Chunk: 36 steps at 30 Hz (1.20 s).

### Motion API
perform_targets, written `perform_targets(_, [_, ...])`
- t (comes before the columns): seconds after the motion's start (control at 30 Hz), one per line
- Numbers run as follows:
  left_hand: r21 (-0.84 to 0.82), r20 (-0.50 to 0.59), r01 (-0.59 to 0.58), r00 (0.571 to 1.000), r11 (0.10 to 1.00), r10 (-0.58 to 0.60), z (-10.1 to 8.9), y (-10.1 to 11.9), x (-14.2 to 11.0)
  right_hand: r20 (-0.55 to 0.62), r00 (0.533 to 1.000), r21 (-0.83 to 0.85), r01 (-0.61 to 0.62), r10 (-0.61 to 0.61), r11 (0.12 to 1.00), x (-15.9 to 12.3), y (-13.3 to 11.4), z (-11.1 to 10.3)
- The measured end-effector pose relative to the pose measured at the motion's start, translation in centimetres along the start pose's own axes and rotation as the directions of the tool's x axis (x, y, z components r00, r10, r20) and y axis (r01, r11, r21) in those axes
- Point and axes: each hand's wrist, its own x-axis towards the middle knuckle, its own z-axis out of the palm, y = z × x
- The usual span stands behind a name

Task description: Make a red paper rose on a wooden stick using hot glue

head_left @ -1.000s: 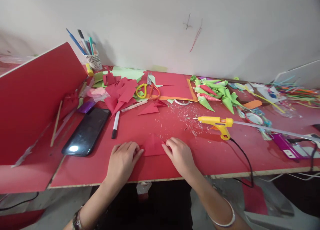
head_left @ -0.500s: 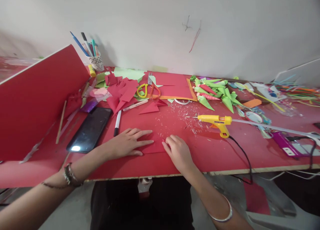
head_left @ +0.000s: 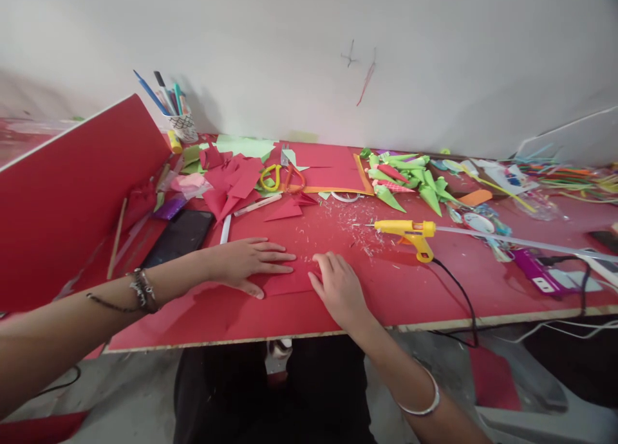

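Note:
A sheet of red paper lies on the red table near its front edge, hard to tell from the tabletop. My left hand rests flat on its left part, fingers stretched out to the right and thumb apart. At the paper's right edge is my right hand, its fingers curled, with thumb and forefinger at the paper. A white marker and a black phone lie beside my left hand, partly covered by it and the forearm. Beyond my right hand rests a yellow glue gun.
Red paper pieces, scissors and green paper cones lie toward the wall. A pen cup stands at the back left, near an upright red board. A purple power strip is at right.
My left hand has flattened, its thumb swinging toward the front edge, and its forearm now covers more of the phone. My right hand stays at the paper's right edge. The view has shifted slightly.

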Motion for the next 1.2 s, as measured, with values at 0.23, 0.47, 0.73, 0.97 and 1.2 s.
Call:
perform_targets(0.23, [0.015, 0.116, -0.017, 0.993, 1.000, 0.015, -0.8, -0.2, 0.4, 0.036, 0.897, 0.087, 0.435, -0.440, 0.896, -1.6, -2.6, -0.2])
perform_targets(0.47, [0.010, 0.121, -0.001, 0.993, 1.000, 0.000, -1.2, 0.2, 0.4, 0.137, 0.898, 0.177, 0.394, -0.419, 0.902, -1.5, -3.7, -0.3])
perform_targets(0.73, [-0.050, 0.107, -0.022, 0.994, 0.998, 0.027, -0.7, -0.4, 0.5, 0.121, 0.915, 0.263, 0.345, -0.386, 0.901, -1.6, -2.0, -0.9])
perform_targets(0.97, [-0.052, 0.099, -0.037, 0.994, 0.998, 0.042, -0.7, -0.4, 0.5, 0.093, 0.945, 0.239, 0.284, -0.313, 0.929, -2.4, 0.4, -1.6])
perform_targets(1.2, [-0.043, 0.107, -0.029, 0.994, 0.999, 0.033, -0.8, -0.2, 0.5, 0.088, 0.960, 0.214, 0.243, -0.267, 0.946, -3.0, 2.6, -2.2])
